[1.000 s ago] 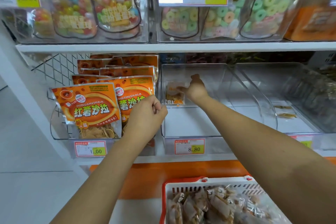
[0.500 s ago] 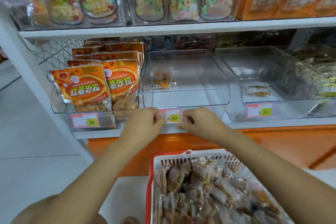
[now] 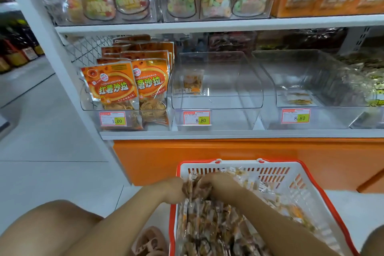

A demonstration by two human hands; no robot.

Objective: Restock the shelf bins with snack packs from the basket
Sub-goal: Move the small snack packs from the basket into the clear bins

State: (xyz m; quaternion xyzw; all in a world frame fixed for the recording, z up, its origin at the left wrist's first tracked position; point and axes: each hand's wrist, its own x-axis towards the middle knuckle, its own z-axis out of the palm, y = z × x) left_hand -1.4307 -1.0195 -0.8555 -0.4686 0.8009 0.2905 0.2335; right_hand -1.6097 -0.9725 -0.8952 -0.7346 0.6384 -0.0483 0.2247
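Snack packs [image 3: 207,226] fill the red-and-white basket [image 3: 309,191] that sits low in front of the shelf [image 3: 228,134], small clear wrappers with brown and orange contents. We have both hands at the end of the heap nearest the shelf. Our left hand [image 3: 173,190] and our right hand [image 3: 223,185] meet there, fingers curled round one bunch of packs [image 3: 196,188] gripped between them just above the pile. The bunch is blurred, so we cannot count it.

Up on the shelf, the clear middle bin [image 3: 239,93] holds a single pack [image 3: 192,83] standing against its back left wall, and a price tag [image 3: 196,117] reading 8.80 sits on its front. The left bin [image 3: 87,102] beside it carries upright orange bags [image 3: 113,86] in rows. The right bin [image 3: 332,81] has a few flat packs [image 3: 299,98] on its floor.
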